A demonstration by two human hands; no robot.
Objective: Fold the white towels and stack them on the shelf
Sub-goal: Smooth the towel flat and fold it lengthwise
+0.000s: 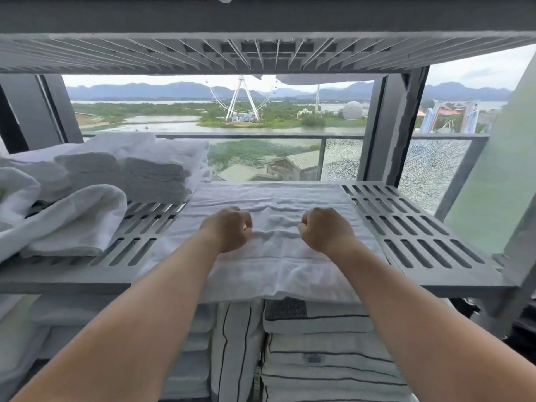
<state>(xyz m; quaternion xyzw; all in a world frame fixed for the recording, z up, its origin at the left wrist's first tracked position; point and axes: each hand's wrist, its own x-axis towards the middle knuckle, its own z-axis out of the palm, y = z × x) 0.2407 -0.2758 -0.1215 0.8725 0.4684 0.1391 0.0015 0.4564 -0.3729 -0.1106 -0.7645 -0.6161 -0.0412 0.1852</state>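
Two hands (275,229) – one flat towel (269,204), two folded stacks (127,172), one crumpled towel (72,221), one shelf (420,227)

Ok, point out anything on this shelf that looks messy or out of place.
The loose towel at the left front is bunched and unfolded, spilling past the shelf edge, unlike the folded stack behind it. Beyond the shelf, the balcony glass panel looks shattered into fine cracks. The spread towel under both hands is only wrinkled.
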